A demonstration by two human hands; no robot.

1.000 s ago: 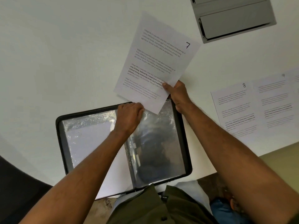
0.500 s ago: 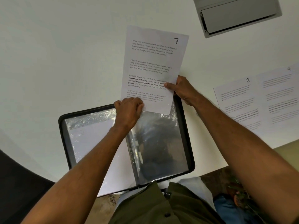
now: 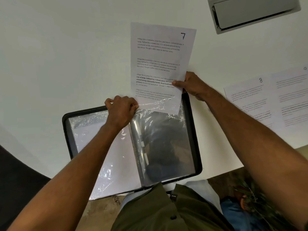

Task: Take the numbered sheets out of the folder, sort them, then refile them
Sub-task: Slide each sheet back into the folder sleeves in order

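Sheet 7 (image 3: 160,64): long axis twelve-to-six, bottom edge just inside the sleeve mouth (image 3: 158,107) of the folder (image 3: 191,130); right hand (image 3: 191,85) pinches its three-o'clock edge, left hand (image 3: 121,110) grips the sleeve's nine-o'clock corner.

A white table (image 3: 66,55) carries a grey recessed panel (image 3: 253,12) — mottled brown floor (image 3: 103,207) below.

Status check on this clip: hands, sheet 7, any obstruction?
Left hand grips the sleeve's top edge at the folder. Right hand pinches sheet 7, bottom edge just inside the sleeve. Sheets 8 and 9 lie aside; nothing blocking.
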